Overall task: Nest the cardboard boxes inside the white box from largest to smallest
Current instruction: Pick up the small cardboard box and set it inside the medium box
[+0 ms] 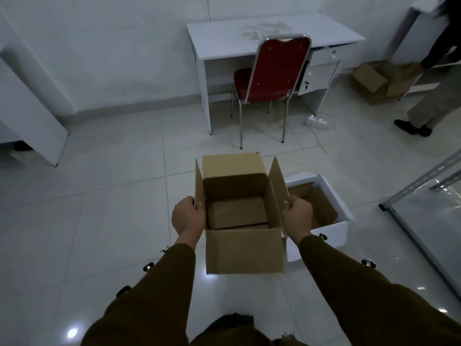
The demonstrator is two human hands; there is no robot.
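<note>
Both hands held an open cardboard box (243,216) up over the tiled floor (99,196), just left of the white box (331,221)

The left hand (188,216) gripped the left side flap at its near edge and the right hand (296,217) the right flap, fingers curled over the flap edges. All four flaps stood open, and a smaller closed cardboard box (237,213) lay inside. The white box sat on the floor, open-topped with a brown interior, partly hidden behind the right flap. Bare tile spread wide to the left and ahead toward the red chair (272,71) and white desk (224,43); a metal frame (424,213) bounded the right
</note>
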